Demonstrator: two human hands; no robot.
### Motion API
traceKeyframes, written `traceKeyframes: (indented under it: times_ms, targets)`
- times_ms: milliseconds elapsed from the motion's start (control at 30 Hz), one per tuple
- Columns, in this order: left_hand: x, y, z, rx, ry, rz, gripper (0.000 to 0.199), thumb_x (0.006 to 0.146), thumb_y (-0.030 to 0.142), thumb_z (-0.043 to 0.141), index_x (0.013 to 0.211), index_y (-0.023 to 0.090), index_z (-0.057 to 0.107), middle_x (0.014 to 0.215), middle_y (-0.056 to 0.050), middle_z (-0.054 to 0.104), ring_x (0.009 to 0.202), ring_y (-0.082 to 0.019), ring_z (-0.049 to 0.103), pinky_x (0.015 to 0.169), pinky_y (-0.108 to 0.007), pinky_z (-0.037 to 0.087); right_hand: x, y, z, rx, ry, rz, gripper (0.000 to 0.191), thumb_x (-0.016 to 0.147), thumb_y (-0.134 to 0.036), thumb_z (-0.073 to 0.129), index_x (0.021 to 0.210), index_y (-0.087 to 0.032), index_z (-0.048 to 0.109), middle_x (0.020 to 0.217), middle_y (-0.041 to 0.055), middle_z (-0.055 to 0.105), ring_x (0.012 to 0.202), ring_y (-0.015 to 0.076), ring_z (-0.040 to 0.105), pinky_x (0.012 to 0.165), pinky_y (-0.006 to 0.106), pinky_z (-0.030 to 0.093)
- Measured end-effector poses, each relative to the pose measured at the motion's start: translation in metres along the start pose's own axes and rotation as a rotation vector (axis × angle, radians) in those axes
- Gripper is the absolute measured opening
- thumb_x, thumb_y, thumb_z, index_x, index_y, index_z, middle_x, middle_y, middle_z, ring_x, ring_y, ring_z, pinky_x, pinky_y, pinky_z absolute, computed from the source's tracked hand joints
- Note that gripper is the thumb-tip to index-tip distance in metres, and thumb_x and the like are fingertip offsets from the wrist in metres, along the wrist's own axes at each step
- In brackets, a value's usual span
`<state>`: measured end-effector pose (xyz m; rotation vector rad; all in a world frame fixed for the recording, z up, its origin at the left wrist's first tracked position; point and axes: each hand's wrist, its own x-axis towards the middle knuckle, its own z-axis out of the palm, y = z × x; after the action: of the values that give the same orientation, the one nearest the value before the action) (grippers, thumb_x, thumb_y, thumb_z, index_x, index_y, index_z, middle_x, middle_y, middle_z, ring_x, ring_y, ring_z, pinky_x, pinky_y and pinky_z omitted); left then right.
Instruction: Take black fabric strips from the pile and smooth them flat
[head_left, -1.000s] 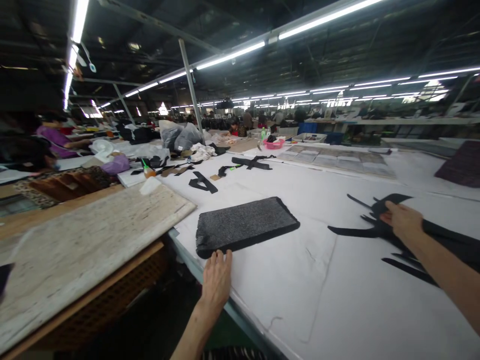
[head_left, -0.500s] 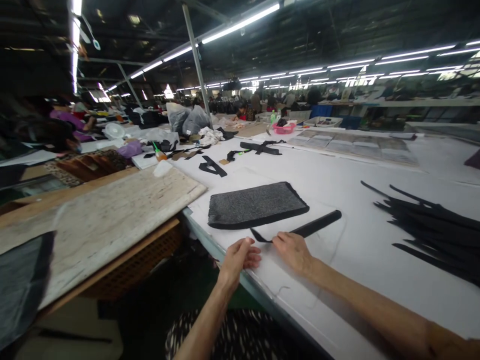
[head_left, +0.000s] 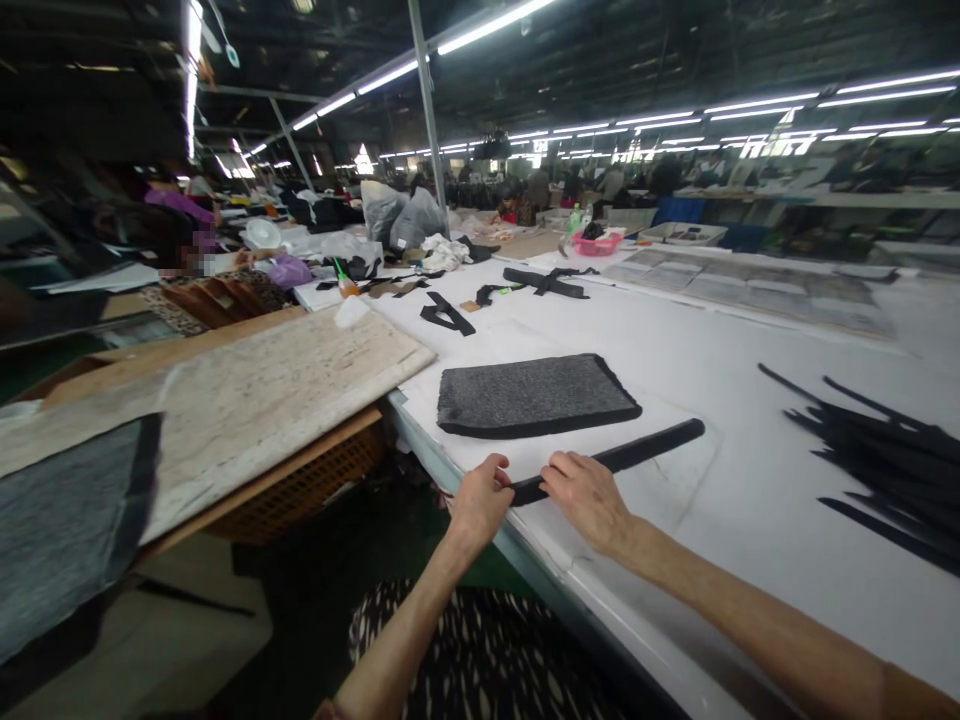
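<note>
A long black fabric strip [head_left: 645, 448] lies slantwise on the white table [head_left: 750, 560], near its front edge. My left hand [head_left: 484, 500] pinches the strip's near end between thumb and fingers. Bent fingers of my right hand [head_left: 589, 497] grip the same strip a short way along; its far part lies flat beyond them. Just behind the strip rests a grey textured fabric panel [head_left: 536, 395] with black edging, apart from both hands.
A heap of black strips [head_left: 885, 465] lies on the right. Black scraps [head_left: 547, 282], a pink basket [head_left: 596, 243] and grey plastic bags [head_left: 416, 218] are farther back. To the left, a stained board [head_left: 300, 380] carries another dark panel [head_left: 75, 520]. Co-workers sit at the far left.
My left hand has closed on the strip's near end, which was loose and bent up before. The strip now runs straighter between my hands. The view has turned slightly left.
</note>
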<state>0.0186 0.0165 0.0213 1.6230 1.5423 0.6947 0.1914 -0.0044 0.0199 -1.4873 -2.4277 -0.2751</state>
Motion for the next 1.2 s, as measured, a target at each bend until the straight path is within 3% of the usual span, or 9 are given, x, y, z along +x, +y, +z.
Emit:
traceKeyframes:
  times_ms: [100, 167, 300, 467, 700, 900, 1200]
  targets:
    - [0.000, 0.000, 0.002, 0.175, 0.019, 0.056, 0.042, 0.062, -0.003, 0.046, 0.096, 0.017, 0.059, 0.067, 0.003, 0.061, 0.062, -0.012, 0.054, 0.061, -0.023, 0.038, 0.014, 0.000, 0.000, 0.118, -0.079, -0.008, 0.002, 0.084, -0.018, 0.062, 0.084, -0.019, 0.063, 0.092, 0.0019, 0.060, 0.086, 0.0174, 0.054, 0.074, 0.030, 0.038]
    - [-0.001, -0.003, 0.000, 0.201, 0.024, 0.074, 0.042, 0.064, -0.002, 0.045, 0.097, 0.017, 0.061, 0.068, 0.002, 0.062, 0.065, -0.014, 0.055, 0.064, -0.024, 0.039, 0.021, -0.001, 0.002, 0.191, -0.162, -0.050, 0.008, 0.084, -0.016, 0.061, 0.090, -0.020, 0.064, 0.094, 0.0014, 0.060, 0.088, 0.0168, 0.054, 0.077, 0.030, 0.038]
    - [-0.004, -0.010, -0.004, 0.238, 0.056, 0.094, 0.038, 0.067, 0.000, 0.044, 0.093, 0.017, 0.066, 0.076, -0.003, 0.066, 0.074, -0.017, 0.059, 0.072, -0.027, 0.043, 0.028, -0.003, 0.009, 0.217, -0.240, -0.065, 0.012, 0.086, -0.013, 0.055, 0.082, -0.019, 0.064, 0.086, 0.0011, 0.059, 0.083, 0.0162, 0.053, 0.073, 0.029, 0.037]
    - [-0.009, -0.014, -0.006, 0.330, 0.070, 0.174, 0.034, 0.074, 0.003, 0.044, 0.089, 0.019, 0.069, 0.087, -0.007, 0.068, 0.087, -0.020, 0.059, 0.081, -0.032, 0.045, 0.027, -0.004, 0.017, 0.231, -0.183, -0.098, 0.017, 0.088, -0.013, 0.053, 0.075, -0.018, 0.064, 0.078, 0.0007, 0.058, 0.077, 0.0147, 0.052, 0.072, 0.028, 0.036]
    - [-0.012, -0.021, -0.014, 0.316, 0.008, 0.337, 0.032, 0.077, 0.005, 0.043, 0.089, 0.019, 0.069, 0.086, -0.006, 0.067, 0.085, -0.020, 0.058, 0.079, -0.031, 0.045, 0.022, -0.004, 0.024, 0.230, -0.085, -0.104, 0.014, 0.087, -0.015, 0.056, 0.074, -0.018, 0.063, 0.078, 0.0010, 0.058, 0.079, 0.0154, 0.050, 0.073, 0.028, 0.036]
    - [-0.007, -0.020, -0.023, 0.272, -0.077, 0.325, 0.032, 0.077, 0.005, 0.041, 0.087, 0.018, 0.069, 0.087, -0.006, 0.067, 0.085, -0.019, 0.060, 0.080, -0.030, 0.046, 0.021, -0.003, 0.026, 0.234, -0.076, -0.125, 0.013, 0.087, -0.014, 0.056, 0.078, -0.019, 0.064, 0.084, 0.0015, 0.060, 0.082, 0.0159, 0.051, 0.074, 0.028, 0.037]
    - [-0.012, -0.023, -0.013, 0.597, 0.032, 0.427, 0.026, 0.085, 0.010, 0.042, 0.083, 0.019, 0.066, 0.083, -0.006, 0.064, 0.084, -0.020, 0.056, 0.072, -0.030, 0.046, 0.017, -0.001, 0.026, 0.135, -0.015, -0.268, 0.016, 0.088, -0.012, 0.051, 0.077, -0.017, 0.061, 0.078, 0.0022, 0.056, 0.076, 0.0162, 0.047, 0.069, 0.028, 0.036]
